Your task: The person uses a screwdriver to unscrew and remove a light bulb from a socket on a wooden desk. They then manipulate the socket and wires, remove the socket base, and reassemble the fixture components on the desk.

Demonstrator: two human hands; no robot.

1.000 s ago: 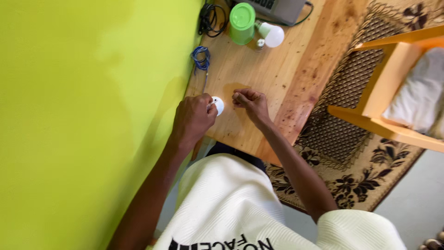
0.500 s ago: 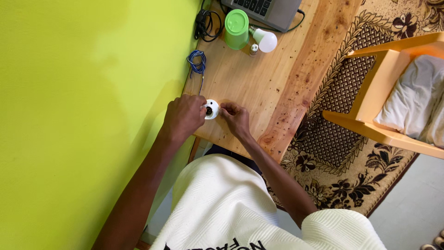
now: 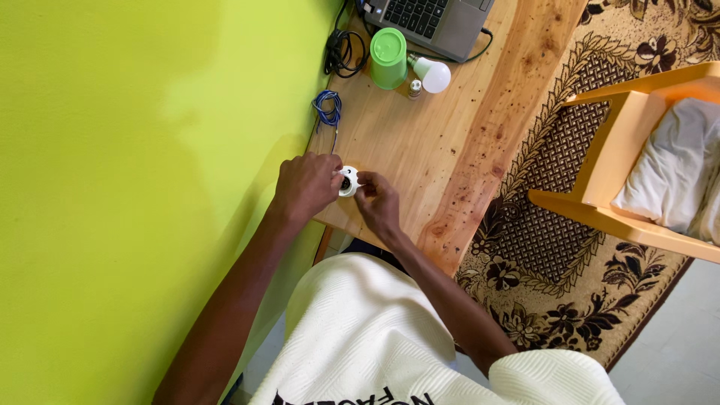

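The small white round fitting [image 3: 347, 181], looks like a lamp holder or socket with a dark centre, is held right at the near edge of the wooden table [image 3: 420, 142], close to the lime green wall [image 3: 135, 165]. It's gripped from the wall side by the left hand [image 3: 304, 187], fingers curled around its rim. From the other side it's being touched by the right hand [image 3: 379, 204], fingertips pinched in against the white part; whether something tiny is pinched between those fingers can't be made out, too small.

Further up the table, a little bundle of blue wire [image 3: 328, 109] is seen lying by the wall, well apart from the hands. Beyond that a green cup [image 3: 388, 58] is stood upside down, and a white light bulb [image 3: 431, 74] is laid on its side just beside it, with a small white bottle-like bit [image 3: 414, 89] next to the bulb. A black coiled cable [image 3: 343, 52] is tucked against the wall, and a grey laptop [image 3: 435, 19] is cut off by the top edge.

Off to the side, a patterned brown rug [image 3: 547, 240] is spread on the floor, with a yellow chair [image 3: 607, 165] on it and a white cushion [image 3: 671, 169] resting on the seat. A white knitted top [image 3: 360, 330] is worn by the person.
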